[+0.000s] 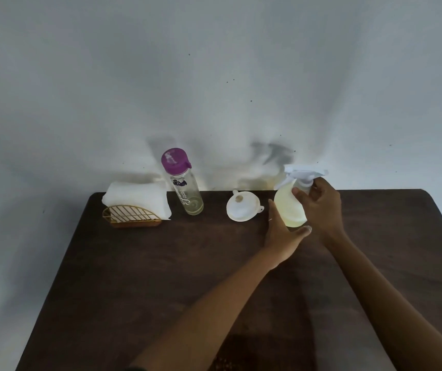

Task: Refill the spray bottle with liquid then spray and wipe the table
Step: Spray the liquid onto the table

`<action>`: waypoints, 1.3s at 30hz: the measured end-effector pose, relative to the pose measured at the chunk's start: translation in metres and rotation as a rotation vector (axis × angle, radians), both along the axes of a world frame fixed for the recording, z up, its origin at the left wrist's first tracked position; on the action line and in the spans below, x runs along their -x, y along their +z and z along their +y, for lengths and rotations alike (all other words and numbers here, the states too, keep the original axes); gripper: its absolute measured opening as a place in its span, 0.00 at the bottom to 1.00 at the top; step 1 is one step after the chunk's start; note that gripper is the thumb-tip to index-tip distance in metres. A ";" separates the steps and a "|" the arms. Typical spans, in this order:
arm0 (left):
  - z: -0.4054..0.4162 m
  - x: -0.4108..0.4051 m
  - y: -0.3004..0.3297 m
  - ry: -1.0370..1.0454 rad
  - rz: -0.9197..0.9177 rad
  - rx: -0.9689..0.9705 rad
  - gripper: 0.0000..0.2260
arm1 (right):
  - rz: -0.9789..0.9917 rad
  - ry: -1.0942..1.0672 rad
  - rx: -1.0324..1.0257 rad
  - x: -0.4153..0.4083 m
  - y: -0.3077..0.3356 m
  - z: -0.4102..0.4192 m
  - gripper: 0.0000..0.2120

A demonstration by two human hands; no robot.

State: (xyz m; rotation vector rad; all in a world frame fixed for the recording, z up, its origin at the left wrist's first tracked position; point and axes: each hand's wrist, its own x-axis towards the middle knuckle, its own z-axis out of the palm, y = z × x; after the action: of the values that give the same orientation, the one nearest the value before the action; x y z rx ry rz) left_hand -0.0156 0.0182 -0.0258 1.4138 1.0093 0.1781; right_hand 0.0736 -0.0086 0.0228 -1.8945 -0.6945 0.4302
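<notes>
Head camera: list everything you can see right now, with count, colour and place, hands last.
table: one, dark brown wood, fills the lower frame against a pale wall
napkin holder: one, gold wire, far left corner
napkins: one stack, white, standing in the holder
glass bottle: one, clear with purple cap, a little pale liquid inside, right of the napkins
funnel: one, white, lying at the back centre
spray bottle: one, pale yellow-green body, white trigger head, back right, tilted
left hand: one, cupping the bottle's base
right hand: one, fingers around the bottle's neck
</notes>
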 end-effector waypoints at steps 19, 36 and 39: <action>-0.039 0.061 0.062 0.058 -0.090 -0.092 0.26 | 0.091 -0.039 0.053 0.031 0.024 -0.066 0.21; -0.120 0.244 0.081 0.122 0.089 -0.611 0.15 | -0.301 0.380 0.038 0.200 0.032 -0.154 0.13; -0.112 0.271 0.081 0.144 0.085 -0.659 0.18 | -0.323 0.444 0.058 0.223 0.034 -0.146 0.16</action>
State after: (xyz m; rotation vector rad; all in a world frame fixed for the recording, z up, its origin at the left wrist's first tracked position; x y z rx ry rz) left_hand -0.2864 -0.0942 0.0548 1.9510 1.1819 0.6034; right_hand -0.1492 -0.1548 0.0570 -1.8788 -1.3432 0.4259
